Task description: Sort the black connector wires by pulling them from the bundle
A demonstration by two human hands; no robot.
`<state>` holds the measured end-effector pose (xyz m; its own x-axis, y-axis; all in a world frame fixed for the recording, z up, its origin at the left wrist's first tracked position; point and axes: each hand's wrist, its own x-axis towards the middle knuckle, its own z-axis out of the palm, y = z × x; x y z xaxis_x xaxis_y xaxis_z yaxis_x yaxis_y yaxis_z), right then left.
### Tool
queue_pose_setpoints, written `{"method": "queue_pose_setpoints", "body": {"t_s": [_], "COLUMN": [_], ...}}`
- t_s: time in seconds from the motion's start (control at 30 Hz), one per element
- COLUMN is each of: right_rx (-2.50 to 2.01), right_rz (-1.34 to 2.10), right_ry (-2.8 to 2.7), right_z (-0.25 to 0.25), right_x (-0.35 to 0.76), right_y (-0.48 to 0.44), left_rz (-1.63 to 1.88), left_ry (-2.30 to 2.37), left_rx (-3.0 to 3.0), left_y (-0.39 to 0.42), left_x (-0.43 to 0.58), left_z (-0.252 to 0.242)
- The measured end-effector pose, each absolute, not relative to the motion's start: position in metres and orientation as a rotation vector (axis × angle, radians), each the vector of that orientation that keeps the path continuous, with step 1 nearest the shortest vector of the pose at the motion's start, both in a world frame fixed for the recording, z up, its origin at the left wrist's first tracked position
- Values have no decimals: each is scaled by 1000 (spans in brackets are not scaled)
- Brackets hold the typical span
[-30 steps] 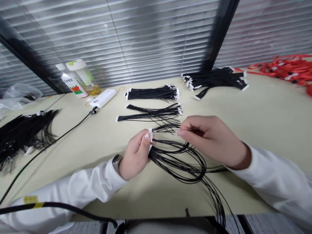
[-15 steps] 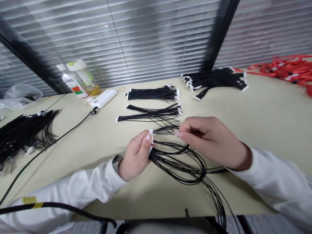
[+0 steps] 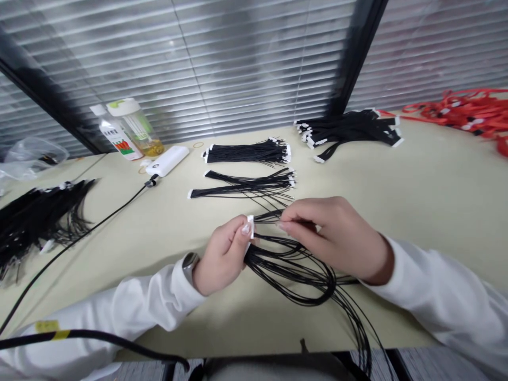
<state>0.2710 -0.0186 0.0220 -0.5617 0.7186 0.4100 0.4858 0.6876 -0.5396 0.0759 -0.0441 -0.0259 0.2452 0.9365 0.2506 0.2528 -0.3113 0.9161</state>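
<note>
My left hand (image 3: 224,254) is closed on the white connector (image 3: 251,226) of a black wire harness, thumb pressed on its face. From there the harness's black wires (image 3: 293,280) fan out right and loop back, some hanging over the table's front edge. My right hand (image 3: 333,235) pinches a thin black wire, thumb against forefinger, just right of the connector; the wire's tip is too small to make out. Behind my hands lie loose harnesses (image 3: 242,188) with white connectors, and beyond them a neat stack of black harnesses (image 3: 248,153).
Black sleeved cables (image 3: 353,129) lie at the back, with red cables (image 3: 468,114) to their right. A drink bottle (image 3: 119,137), a tumbler (image 3: 137,127) and a white power bank (image 3: 168,161) stand back left. More black wires (image 3: 35,222) lie at far left. A black cord (image 3: 79,238) crosses the table.
My right hand has moved left and slightly down, closer to the connector, still pinching. My left hand has shifted slightly right with the connector. The looped wires have sagged a little.
</note>
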Motion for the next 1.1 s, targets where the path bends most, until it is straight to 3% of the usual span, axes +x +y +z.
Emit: {"method": "queue_pose_setpoints", "body": {"t_s": [0.3, 0.6, 0.87, 1.1], "right_rx": [-806, -1009, -953, -869], "right_rz": [372, -43, 672, 992], "right_ry": [-2336, -2242, -2492, -2375], "right_z": [9, 20, 20, 10], "right_x": [264, 277, 267, 259], "right_y": [-20, -14, -26, -26], "left_rz": [939, 1135, 1283, 1261], "left_ry": [1146, 1348, 1286, 1215], "left_rx": [1973, 1657, 1668, 1861], "left_y": [-42, -30, -37, -45], "left_x": [78, 79, 77, 76], "left_z": [-18, -21, -24, -28]}}
